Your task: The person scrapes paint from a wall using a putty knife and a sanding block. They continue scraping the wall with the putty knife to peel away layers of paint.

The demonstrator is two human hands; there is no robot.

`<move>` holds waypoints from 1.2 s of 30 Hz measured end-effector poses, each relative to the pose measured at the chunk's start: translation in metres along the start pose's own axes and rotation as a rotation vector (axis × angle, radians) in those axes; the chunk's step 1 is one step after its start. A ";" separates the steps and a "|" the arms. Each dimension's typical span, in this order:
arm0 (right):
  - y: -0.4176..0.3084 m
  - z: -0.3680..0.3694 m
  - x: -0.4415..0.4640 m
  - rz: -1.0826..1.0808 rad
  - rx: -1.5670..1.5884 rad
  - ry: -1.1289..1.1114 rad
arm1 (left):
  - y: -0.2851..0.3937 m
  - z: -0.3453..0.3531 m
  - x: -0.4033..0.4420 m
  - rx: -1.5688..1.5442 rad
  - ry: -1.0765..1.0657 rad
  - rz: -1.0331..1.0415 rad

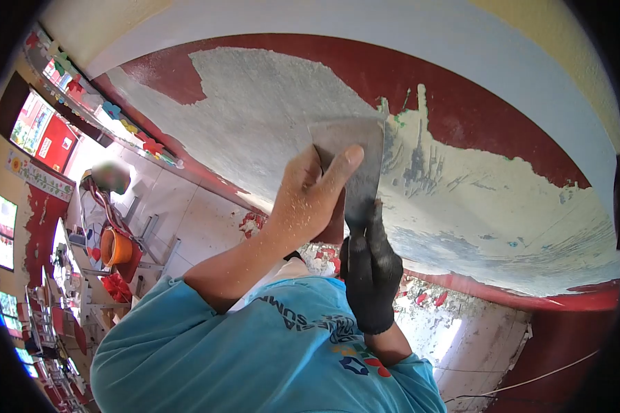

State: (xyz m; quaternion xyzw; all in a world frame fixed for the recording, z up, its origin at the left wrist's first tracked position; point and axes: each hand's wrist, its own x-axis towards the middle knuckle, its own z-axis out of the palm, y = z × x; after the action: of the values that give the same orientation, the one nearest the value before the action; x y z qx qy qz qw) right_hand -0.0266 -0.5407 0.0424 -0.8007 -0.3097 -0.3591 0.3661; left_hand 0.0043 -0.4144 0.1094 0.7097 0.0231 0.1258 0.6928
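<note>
A wide metal scraper [365, 148] is held up in front of the wall, blade upward. My right hand [372, 275], in a black glove, grips it low down, hiding the handle. My bare left hand [310, 179] is dusty with pale specks. Its thumb presses on the blade's face, with the other fingers curled out of sight. Below that hand shows a flat reddish-brown piece [333, 224]; what it is and how it is held I cannot tell. Behind the blade, the wall [255, 89] has dark red paint partly stripped to grey and cream patches.
Paint flakes litter the tiled floor [193, 213]. To the left, another person [103, 199] is near an orange bucket [118, 246] and a red plastic bag [117, 288], with desks and chairs beyond. A cable [530, 382] crosses the lower right.
</note>
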 end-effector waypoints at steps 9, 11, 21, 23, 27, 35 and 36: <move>-0.018 -0.004 0.003 0.508 0.512 -0.092 | 0.004 -0.009 0.005 0.089 -0.025 -0.041; -0.017 -0.003 0.010 0.514 0.548 -0.081 | 0.000 -0.009 0.006 0.206 -0.005 -0.067; -0.019 0.007 0.010 0.551 0.604 -0.092 | 0.020 -0.012 0.008 0.144 -0.034 -0.055; -0.016 0.010 0.007 0.523 0.564 -0.105 | 0.011 -0.012 0.007 0.166 -0.018 -0.012; -0.021 0.007 0.010 0.535 0.647 -0.038 | -0.002 -0.010 0.006 0.256 0.032 0.050; -0.022 0.010 0.007 0.524 0.654 -0.055 | -0.006 -0.015 0.008 0.286 0.032 0.035; -0.022 0.011 0.007 0.507 0.654 -0.044 | -0.005 -0.015 0.011 0.286 0.032 0.039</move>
State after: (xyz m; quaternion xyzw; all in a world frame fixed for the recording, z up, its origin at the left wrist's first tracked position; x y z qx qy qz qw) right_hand -0.0356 -0.5181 0.0505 -0.7005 -0.2082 -0.1233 0.6714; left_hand 0.0122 -0.3974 0.1065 0.7994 0.0380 0.1459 0.5815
